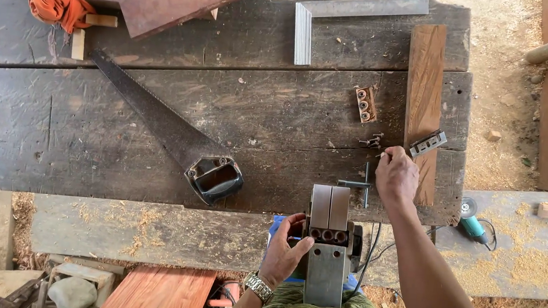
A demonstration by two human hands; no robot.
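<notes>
The left hand (284,250) is wrapped round the side of a grey metal planer (327,244) that rests tipped up against the near edge of the surface (87,127), its sole facing up and three round holes showing in a block across its middle. The grip there is closed on the planer body, thumb over the front. It looks heavy, rigid and smooth-sided, so a full-palm hold low on the body seems the safest place, clear of the cutter slot.

The right hand (396,177) reaches toward the near right corner of the surface, fingertips pinched on something too small to make out, just beside a few loose screws (371,142) and a T-shaped key (359,183). These bits are light, hard and easy to drop; they want a fingertip pinch.

Near them lie a small metal blade (428,143) on a reddish plank (424,95), a drilled wooden block (365,104) and, further left, a handsaw (168,126).
</notes>
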